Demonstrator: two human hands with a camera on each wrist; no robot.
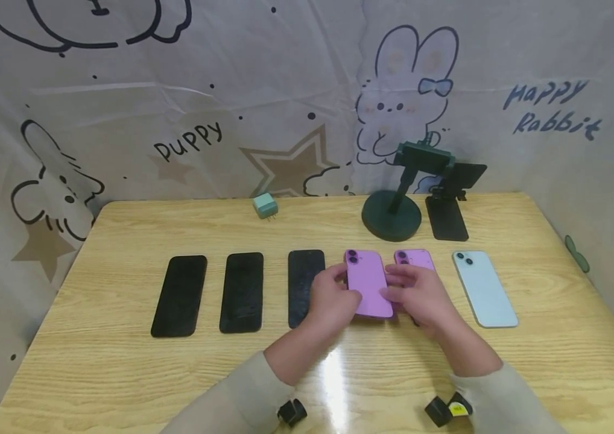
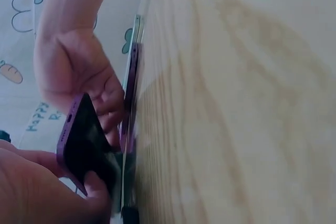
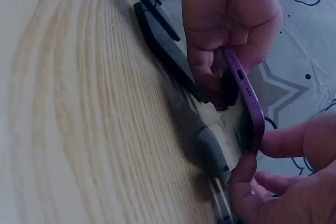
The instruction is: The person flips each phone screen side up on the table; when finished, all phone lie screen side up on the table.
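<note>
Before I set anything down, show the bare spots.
Bare: left of the leftmost black phone; behind it, towards the mint plug; right of the pale blue phone. Crowded: around the green stand and the middle, where left hand and right hand hold a purple phone.

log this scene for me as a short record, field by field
held: purple smartphone, camera side up, raised off the table
left hand: grips its left edge
right hand: grips its right edge
under right hand: second purple smartphone, partly hidden
row, left: three dark smartphones, screens up
row, far right: pale blue smartphone, camera side up
behind: teal plug adapter, dark green phone stand, black folding stand
backdrop: cartoon-print cloth
</note>
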